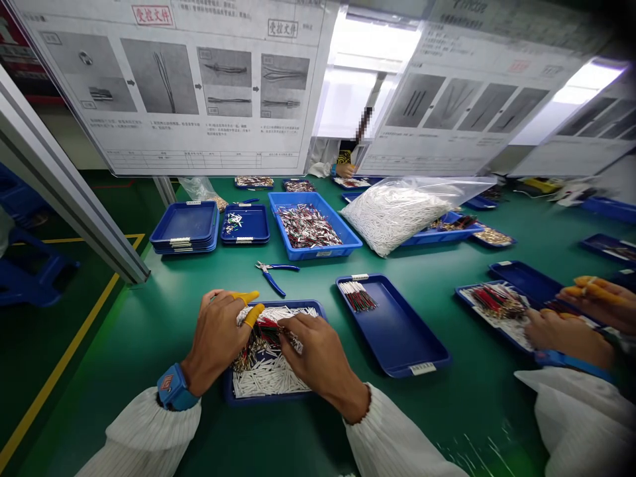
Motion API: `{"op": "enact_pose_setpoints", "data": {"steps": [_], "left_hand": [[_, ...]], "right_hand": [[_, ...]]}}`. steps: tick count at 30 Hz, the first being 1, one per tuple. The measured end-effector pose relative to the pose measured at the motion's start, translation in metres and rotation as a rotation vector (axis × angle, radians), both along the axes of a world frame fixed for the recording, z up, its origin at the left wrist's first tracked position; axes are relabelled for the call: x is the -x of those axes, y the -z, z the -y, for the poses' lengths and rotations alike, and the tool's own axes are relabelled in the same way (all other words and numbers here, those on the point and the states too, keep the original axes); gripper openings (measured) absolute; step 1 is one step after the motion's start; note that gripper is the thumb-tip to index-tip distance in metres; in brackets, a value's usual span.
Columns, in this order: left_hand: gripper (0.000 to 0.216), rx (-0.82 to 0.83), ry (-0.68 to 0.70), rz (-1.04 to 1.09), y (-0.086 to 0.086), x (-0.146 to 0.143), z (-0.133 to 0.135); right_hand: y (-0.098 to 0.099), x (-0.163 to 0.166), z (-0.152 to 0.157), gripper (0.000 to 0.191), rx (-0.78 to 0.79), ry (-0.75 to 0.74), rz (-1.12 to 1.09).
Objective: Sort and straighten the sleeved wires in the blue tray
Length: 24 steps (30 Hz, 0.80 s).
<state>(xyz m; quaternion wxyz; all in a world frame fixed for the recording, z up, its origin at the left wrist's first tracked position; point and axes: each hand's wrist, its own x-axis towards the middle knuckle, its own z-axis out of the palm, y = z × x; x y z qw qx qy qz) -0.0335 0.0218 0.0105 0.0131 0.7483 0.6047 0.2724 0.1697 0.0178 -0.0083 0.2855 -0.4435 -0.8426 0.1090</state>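
Note:
A blue tray (227, 389) near the table's front edge holds white sleeves and a bundle of red and green wires (265, 329). My left hand (218, 334), with yellow finger cots and a blue wrist strap, is closed on the wire bundle from the left. My right hand (315, 354) pinches the same bundle from the right, fingers curled over it. Both hands rest over the tray.
A blue tray (397, 331) with a small wire bundle lies right of my hands. Pliers (272, 271) lie behind them. A blue bin of wires (311, 228), a bag of white sleeves (397, 212) and stacked trays (185, 228) stand farther back. Another person's hands (576, 318) work at right.

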Motion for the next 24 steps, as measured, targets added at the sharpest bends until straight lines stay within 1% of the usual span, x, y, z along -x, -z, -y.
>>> {"op": "enact_pose_setpoints", "data": {"steps": [4,7,10,11,13,14,16,17,19,24], "left_hand": [[0.020,0.013,-0.004,-0.024,0.001,0.000,0.000],[0.021,0.019,-0.002,-0.023,0.002,0.001,0.000],[0.022,0.031,-0.002,-0.031,0.003,0.001,0.000],[0.022,0.035,0.000,-0.034,0.003,0.001,0.000],[0.023,0.037,0.004,-0.035,0.004,0.001,0.000],[0.023,0.035,0.006,-0.035,0.004,0.001,0.000],[0.024,0.028,0.008,-0.037,0.004,0.001,0.000],[0.024,0.023,0.007,-0.038,0.003,0.000,0.000],[0.024,0.011,0.010,-0.038,0.003,0.000,0.000],[0.023,-0.011,0.010,-0.038,0.003,0.000,0.000]], "right_hand": [[-0.006,-0.017,-0.010,0.017,-0.012,0.072,-0.222],[-0.012,-0.025,-0.013,0.018,0.015,0.070,-0.290],[-0.016,-0.026,-0.012,0.011,0.045,0.000,-0.186],[-0.016,-0.025,-0.011,0.013,0.058,-0.021,-0.118],[-0.013,-0.021,-0.008,0.025,0.068,-0.035,0.033],[-0.011,-0.019,-0.007,0.026,0.061,-0.025,0.100],[-0.007,-0.016,-0.006,0.016,0.035,0.009,0.179],[-0.006,-0.015,-0.006,0.010,0.024,0.023,0.176],[-0.006,-0.016,-0.007,0.010,0.007,0.029,0.090],[-0.015,-0.026,-0.013,0.014,-0.065,-0.017,-0.262]]}}
